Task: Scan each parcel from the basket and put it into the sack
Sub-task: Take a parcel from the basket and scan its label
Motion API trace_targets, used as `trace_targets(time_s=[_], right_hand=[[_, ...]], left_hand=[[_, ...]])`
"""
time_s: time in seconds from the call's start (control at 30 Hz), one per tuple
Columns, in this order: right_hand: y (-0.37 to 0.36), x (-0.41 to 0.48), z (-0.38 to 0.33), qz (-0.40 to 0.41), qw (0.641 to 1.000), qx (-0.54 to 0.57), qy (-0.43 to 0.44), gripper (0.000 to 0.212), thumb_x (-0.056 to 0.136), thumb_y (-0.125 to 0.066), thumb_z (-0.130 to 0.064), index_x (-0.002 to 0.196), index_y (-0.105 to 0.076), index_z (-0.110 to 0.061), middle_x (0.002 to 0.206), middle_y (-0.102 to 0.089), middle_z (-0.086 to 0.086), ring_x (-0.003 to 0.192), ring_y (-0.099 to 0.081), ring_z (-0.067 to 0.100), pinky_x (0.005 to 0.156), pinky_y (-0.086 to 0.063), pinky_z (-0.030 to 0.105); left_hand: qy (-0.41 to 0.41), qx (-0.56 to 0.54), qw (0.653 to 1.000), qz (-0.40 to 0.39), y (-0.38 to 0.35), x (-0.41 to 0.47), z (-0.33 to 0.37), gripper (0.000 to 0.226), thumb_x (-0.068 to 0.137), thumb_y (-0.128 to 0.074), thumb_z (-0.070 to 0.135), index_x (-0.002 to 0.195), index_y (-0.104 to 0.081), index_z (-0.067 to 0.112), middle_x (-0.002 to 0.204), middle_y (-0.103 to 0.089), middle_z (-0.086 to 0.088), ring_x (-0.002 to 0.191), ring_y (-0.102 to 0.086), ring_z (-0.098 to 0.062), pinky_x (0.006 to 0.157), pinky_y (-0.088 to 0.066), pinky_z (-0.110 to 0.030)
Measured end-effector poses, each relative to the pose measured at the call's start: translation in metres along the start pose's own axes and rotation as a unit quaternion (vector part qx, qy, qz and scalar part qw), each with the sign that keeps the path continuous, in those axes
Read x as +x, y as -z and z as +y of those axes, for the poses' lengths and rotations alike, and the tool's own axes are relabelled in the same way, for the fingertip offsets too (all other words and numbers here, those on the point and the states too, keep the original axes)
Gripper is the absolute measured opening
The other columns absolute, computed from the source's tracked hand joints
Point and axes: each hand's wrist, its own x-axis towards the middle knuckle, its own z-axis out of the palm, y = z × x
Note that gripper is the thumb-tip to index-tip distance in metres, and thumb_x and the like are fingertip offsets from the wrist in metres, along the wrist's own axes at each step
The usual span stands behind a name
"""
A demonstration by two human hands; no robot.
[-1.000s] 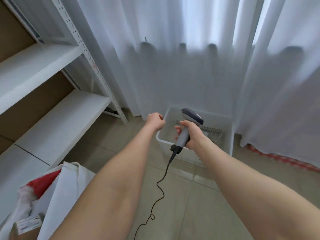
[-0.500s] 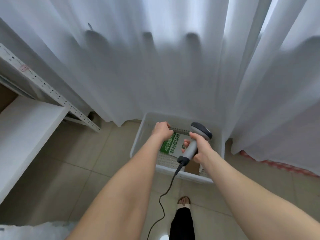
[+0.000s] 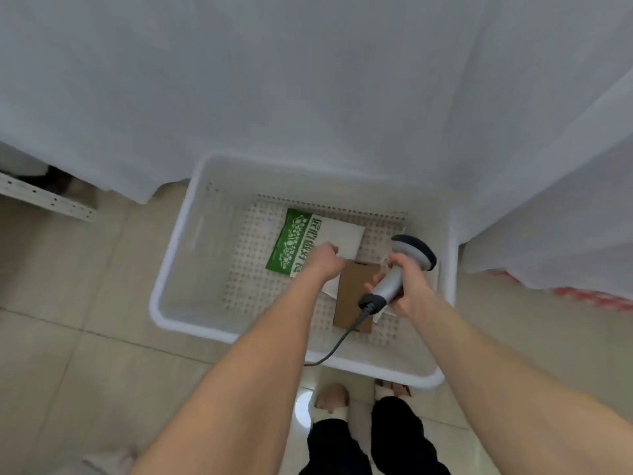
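Observation:
A white perforated basket [image 3: 178,269] stands on the floor against the curtain. Inside lie a green and white parcel [image 3: 291,241] and a flat brown cardboard parcel [image 3: 352,296], with a white one partly under them. My left hand [image 3: 323,260] is down in the basket, fingers curled, on the near edge of the green and white parcel, which lies flat; its fingertips are hidden. My right hand [image 3: 407,282] grips the handle of a grey barcode scanner [image 3: 411,255] over the basket's right side, with the cable trailing over the near rim.
White curtains [image 3: 308,97] hang behind and to the right of the basket. A perforated shelf post [image 3: 44,198] lies at the left. My feet [image 3: 363,395] stand just before the basket on the tiled floor. A bit of white fabric [image 3: 106,459] shows at the bottom left.
I have stepped up to the basket and now look straight down into it. My left hand has dropped from the far rim onto the green and white parcel. The scanner stays in my right hand.

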Motion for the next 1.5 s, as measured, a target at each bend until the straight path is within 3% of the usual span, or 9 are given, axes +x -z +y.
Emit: trace_targets(time_s=[0.1,0.37,0.57,0.73,0.83,1.0,1.3,1.4,1.5], right_hand=[[0.009,0.072,0.009,0.017,0.999,-0.027,-0.010,0.029,0.089,-0.063,-0.019,0.111,-0.048,-0.009,0.085,-0.048,0.013,0.071,-0.053,0.026,0.066,-0.054,0.045],[0.012,0.207,0.024,0.014,0.996,-0.083,0.003,0.015,0.088,-0.062,-0.023,0.077,-0.059,-0.015,0.091,-0.053,0.007,0.078,-0.051,0.020,0.083,-0.049,0.042],[0.008,0.215,0.019,-0.025,0.998,-0.063,-0.015,0.016,0.090,-0.059,-0.029,0.078,-0.057,-0.019,0.083,-0.055,0.004,0.075,-0.053,0.020,0.072,-0.049,0.036],[-0.005,0.149,0.008,-0.042,0.999,-0.004,-0.008,0.021,0.092,-0.058,-0.026,0.074,-0.053,-0.018,0.056,-0.061,-0.002,0.064,-0.055,0.016,0.059,-0.047,0.032],[-0.020,0.091,0.004,-0.065,0.998,0.002,0.018,0.023,0.093,-0.055,-0.018,0.070,-0.051,-0.014,0.061,-0.058,0.001,0.065,-0.056,0.016,0.073,-0.052,0.036],[-0.043,-0.011,-0.002,-0.087,0.996,-0.023,0.028,0.007,0.090,-0.066,-0.016,0.087,-0.062,-0.011,0.072,-0.059,0.002,0.072,-0.060,0.016,0.086,-0.054,0.042],[-0.081,-0.194,-0.014,-0.089,0.989,-0.091,0.078,0.033,0.081,-0.075,-0.007,0.111,-0.062,-0.005,0.096,-0.070,0.012,0.078,-0.067,0.022,0.064,-0.054,0.031],[-0.093,-0.241,-0.018,-0.085,0.983,-0.128,0.101,0.023,0.082,-0.071,0.000,0.103,-0.063,-0.004,0.092,-0.070,0.012,0.071,-0.065,0.022,0.063,-0.053,0.033],[-0.100,-0.285,-0.016,-0.108,0.975,-0.149,0.123,0.019,0.081,-0.067,0.006,0.097,-0.065,-0.004,0.101,-0.071,0.016,0.079,-0.067,0.026,0.075,-0.057,0.040]], left_hand=[[0.035,-0.036,0.999,-0.018,-0.043,0.055,-0.023,0.054,0.098,-0.051,0.026,0.144,-0.035,0.002,0.146,-0.042,-0.016,0.131,-0.043,-0.031,0.103,-0.039,-0.034],[0.112,-0.159,0.980,-0.044,-0.121,0.169,-0.063,0.075,0.097,-0.050,0.038,0.151,-0.012,0.001,0.152,-0.031,-0.017,0.135,-0.038,-0.032,0.110,-0.036,-0.040],[0.155,-0.280,0.945,-0.068,-0.134,0.182,-0.064,0.066,0.091,-0.049,0.054,0.141,-0.044,0.013,0.142,-0.047,-0.011,0.127,-0.046,-0.032,0.106,-0.040,-0.047],[0.211,-0.438,0.874,0.004,-0.086,0.133,-0.059,0.068,0.089,-0.050,0.058,0.138,-0.043,0.011,0.134,-0.050,-0.013,0.116,-0.053,-0.034,0.087,-0.054,-0.048],[0.211,-0.494,0.839,0.089,-0.046,0.086,-0.050,0.063,0.092,-0.052,0.053,0.133,-0.044,0.007,0.127,-0.051,-0.012,0.112,-0.055,-0.032,0.079,-0.058,-0.042],[0.197,-0.481,0.833,0.190,0.028,-0.007,-0.038,0.030,0.087,-0.069,0.032,0.079,-0.055,0.007,0.099,-0.063,-0.016,0.097,-0.062,-0.034,0.085,-0.056,-0.045],[0.118,-0.537,0.826,0.121,0.152,-0.164,0.001,0.054,0.081,-0.068,0.012,0.131,-0.049,0.001,0.114,-0.062,-0.017,0.098,-0.063,-0.025,0.088,-0.055,-0.038],[0.094,-0.535,0.835,0.084,0.191,-0.209,0.012,0.028,0.085,-0.057,0.001,0.113,-0.054,-0.004,0.089,-0.064,-0.014,0.070,-0.060,-0.019,0.059,-0.050,-0.030],[0.093,-0.508,0.854,0.069,0.221,-0.253,0.017,0.007,0.089,-0.057,0.008,0.096,-0.058,0.006,0.084,-0.063,-0.008,0.071,-0.058,-0.019,0.062,-0.050,-0.031]])
